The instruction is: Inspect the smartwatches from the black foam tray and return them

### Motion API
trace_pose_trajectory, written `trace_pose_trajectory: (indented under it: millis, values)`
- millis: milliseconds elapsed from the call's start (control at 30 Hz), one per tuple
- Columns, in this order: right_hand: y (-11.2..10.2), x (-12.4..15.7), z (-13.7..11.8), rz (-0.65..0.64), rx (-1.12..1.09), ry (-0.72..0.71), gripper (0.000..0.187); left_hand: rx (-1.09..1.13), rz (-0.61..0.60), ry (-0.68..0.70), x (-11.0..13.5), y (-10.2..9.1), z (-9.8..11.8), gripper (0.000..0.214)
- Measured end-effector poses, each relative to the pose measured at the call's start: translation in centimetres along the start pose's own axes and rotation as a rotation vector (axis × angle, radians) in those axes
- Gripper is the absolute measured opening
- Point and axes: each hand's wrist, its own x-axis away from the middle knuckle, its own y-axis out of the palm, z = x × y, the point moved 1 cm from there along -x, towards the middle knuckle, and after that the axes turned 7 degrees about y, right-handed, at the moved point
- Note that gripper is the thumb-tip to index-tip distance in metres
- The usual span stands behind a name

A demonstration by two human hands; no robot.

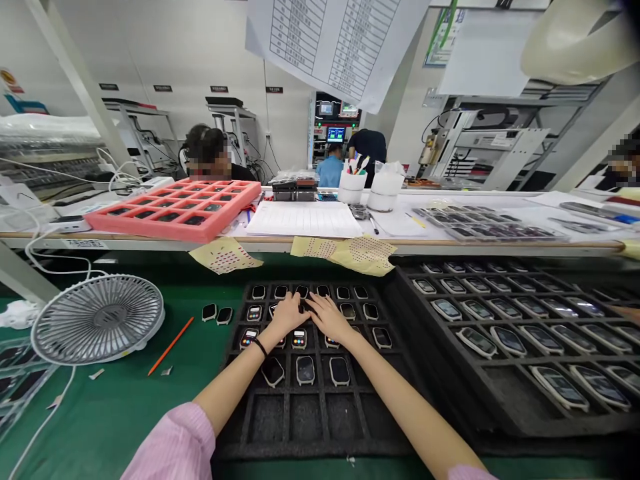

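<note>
A black foam tray (280, 413) with square pockets lies on the green mat in front of me, and small watch bodies (305, 369) sit in its upper rows. My left hand (287, 315) and my right hand (327, 317) meet over the tray's second row, fingers stretched forward and resting on the watches there. What lies under the fingertips is hidden. A black band circles my left wrist. Two loose watch bodies (217, 313) lie on the mat just left of the tray.
A bigger black tray (505, 393) of watches stands at the right. A white fan (99, 319) and an orange pencil (171, 345) lie at the left. A pink tray (175, 211), papers and cups sit on the raised shelf. Other people work behind it.
</note>
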Motion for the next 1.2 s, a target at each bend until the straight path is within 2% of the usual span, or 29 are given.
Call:
trace_pose_trajectory:
  millis: [167,333,600,800,1000,1200]
  values:
    - [0.0,-0.1,0.1,0.01,-0.037,-0.01,0.042,0.001,-0.02,0.0,0.1,-0.3,0.2,0.029]
    - [-1.3,-0.1,1.4,0.072,-0.084,-0.001,0.039,0.004,-0.027,-0.001,0.1,-0.5,0.1,0.027]
    - [-4.8,0.6,7.3,0.246,-0.062,0.222,0.036,0.005,-0.04,-0.004,0.0,-0.5,0.1,0.025]
    - [-6.7,1.6,10.6,0.283,-0.055,0.359,0.032,0.01,-0.055,-0.007,0.0,-0.7,0.1,0.024]
    - [-7.2,2.2,11.7,0.274,-0.055,0.457,0.032,0.007,-0.051,-0.011,-0.2,-0.5,0.0,0.023]
    - [-6.9,2.4,11.8,0.246,-0.043,0.488,0.029,0.001,-0.053,-0.011,-0.1,-0.7,0.1,0.023]
